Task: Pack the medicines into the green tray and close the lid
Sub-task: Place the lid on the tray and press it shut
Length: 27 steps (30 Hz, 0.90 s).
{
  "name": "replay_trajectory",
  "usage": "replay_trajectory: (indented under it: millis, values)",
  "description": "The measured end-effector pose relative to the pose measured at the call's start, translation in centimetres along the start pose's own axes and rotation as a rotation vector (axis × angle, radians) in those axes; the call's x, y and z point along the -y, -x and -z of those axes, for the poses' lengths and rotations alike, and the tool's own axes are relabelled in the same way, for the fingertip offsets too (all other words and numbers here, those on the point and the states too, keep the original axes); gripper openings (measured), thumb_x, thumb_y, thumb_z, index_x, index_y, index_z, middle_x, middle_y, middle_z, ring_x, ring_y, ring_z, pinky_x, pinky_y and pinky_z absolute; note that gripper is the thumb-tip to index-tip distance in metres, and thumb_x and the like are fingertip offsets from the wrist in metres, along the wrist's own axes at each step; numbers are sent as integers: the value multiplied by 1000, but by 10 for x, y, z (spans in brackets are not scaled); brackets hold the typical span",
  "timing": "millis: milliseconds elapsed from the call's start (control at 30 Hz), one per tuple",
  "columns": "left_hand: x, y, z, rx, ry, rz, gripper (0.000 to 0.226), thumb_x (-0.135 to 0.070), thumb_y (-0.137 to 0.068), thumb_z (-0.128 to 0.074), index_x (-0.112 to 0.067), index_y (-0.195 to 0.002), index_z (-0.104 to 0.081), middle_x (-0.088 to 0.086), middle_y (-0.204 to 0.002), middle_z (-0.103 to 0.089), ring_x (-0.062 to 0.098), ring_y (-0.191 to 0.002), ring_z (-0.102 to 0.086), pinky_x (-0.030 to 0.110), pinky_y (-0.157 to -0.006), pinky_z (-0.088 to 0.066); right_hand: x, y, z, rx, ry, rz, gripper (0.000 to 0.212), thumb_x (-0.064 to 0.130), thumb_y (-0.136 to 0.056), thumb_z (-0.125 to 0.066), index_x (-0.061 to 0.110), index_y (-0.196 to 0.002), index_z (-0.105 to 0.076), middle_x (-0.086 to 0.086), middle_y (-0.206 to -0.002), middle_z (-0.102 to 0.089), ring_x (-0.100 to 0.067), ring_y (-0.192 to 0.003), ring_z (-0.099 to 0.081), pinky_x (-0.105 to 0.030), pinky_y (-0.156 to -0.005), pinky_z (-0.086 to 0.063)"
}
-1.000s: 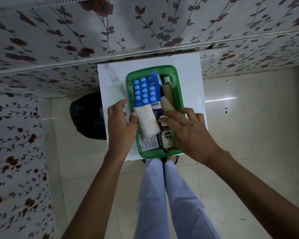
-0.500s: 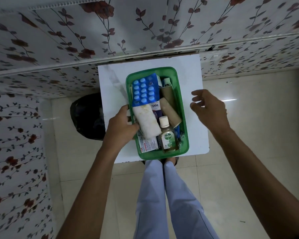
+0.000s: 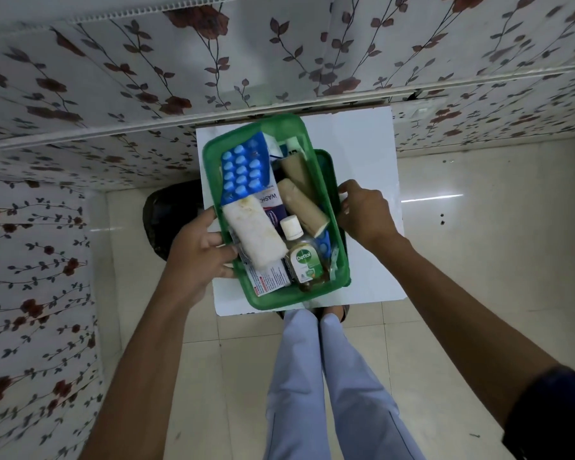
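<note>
The green tray (image 3: 279, 302) is full of medicines: a blue blister pack (image 3: 243, 174), a white gauze roll (image 3: 253, 230), two beige bandage rolls (image 3: 302, 207), a Dettol bottle (image 3: 304, 260) and printed boxes. My left hand (image 3: 196, 254) grips the tray's left wall and holds it slightly tilted above the white table (image 3: 362, 144). A green lid (image 3: 327, 167) shows beneath the tray along its right side. My right hand (image 3: 362, 214) curls its fingers over the lid's right edge.
The small white table stands against a floral-papered wall. A black bag (image 3: 170, 217) lies on the tiled floor to its left. My legs in light trousers (image 3: 312, 376) stand at its near edge.
My right hand left the tray, swung out to the right, then came back onto the lid's edge. The tray rose and shifted left in my left hand, baring the lid beneath.
</note>
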<state>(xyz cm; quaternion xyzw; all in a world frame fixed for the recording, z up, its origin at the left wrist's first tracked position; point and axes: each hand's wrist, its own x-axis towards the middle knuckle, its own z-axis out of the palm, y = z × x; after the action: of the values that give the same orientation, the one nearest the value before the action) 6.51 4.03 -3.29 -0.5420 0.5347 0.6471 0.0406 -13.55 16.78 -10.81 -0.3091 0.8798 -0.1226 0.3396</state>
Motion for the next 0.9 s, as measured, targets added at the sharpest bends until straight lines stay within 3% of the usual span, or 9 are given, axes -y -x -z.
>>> replay_trajectory:
  millis: [167, 267, 367, 467, 600, 767, 900]
  values:
    - [-9, 1, 12, -3, 46, -26, 60, 15, -82, -49, -17, -132, -46, 12, -94, -68, 15, -69, -71, 33, -51, -58, -4, 2, 32, -128, -21, -146, 34, 10, -83, -51, 2, -117, -52, -21, -101, -67, -37, -88, -59, -37, -77, -48]
    - [-7, -5, 7, 2, 55, -23, 60, 14, -82, -49, -18, -133, -45, 11, -95, -68, 13, -69, -71, 34, -53, -59, -4, 16, 67, -202, -75, -152, 26, 18, -87, -46, -2, -98, -58, -19, -88, -62, -29, -73, -52, -30, -65, -40]
    - [-4, -14, -7, 25, 66, -21, 59, 13, -83, -49, -19, -132, -45, 9, -90, -68, 10, -66, -70, 35, -56, -60, 8, 33, 85, -264, -117, -74, 30, 29, -81, -41, 2, -84, -53, -13, -83, -53, -28, -74, -47, -29, -65, -33]
    - [-4, -20, -23, 23, 64, -21, 60, 14, -82, -49, -21, -130, -46, 8, -83, -67, 8, -61, -69, 35, -55, -60, 30, 50, 81, -295, -128, 14, 26, 27, -82, -47, 5, -97, -46, -7, -94, -43, -24, -77, -41, -28, -66, -27]
    - [-7, -21, -34, 41, 47, -22, 60, 11, -83, -51, -23, -132, -44, 10, -88, -68, 21, -75, -68, 43, -65, -60, 55, 59, 59, -253, -90, 139, 36, 31, -80, -56, 8, -103, -40, -10, -92, -55, -30, -75, -52, -32, -59, -36]
    - [-12, -21, -25, 89, 84, 62, 62, 5, -82, -54, -28, -134, -42, 11, -99, -68, 23, -87, -66, 40, -77, -59, 68, 48, 38, -199, 14, 198, 60, 42, -79, -61, 8, -124, -42, -17, -124, -48, -35, -106, -48, -37, -76, -42]
    - [-13, -22, -22, -18, 240, 50, 57, 2, -87, -46, -20, -139, -39, 11, -116, -62, 23, -96, -63, 36, -82, -57, 62, 32, 42, -197, 120, 201, 47, 40, -84, -57, 18, -125, -49, -14, -132, -44, -35, -119, -38, -43, -92, -35]
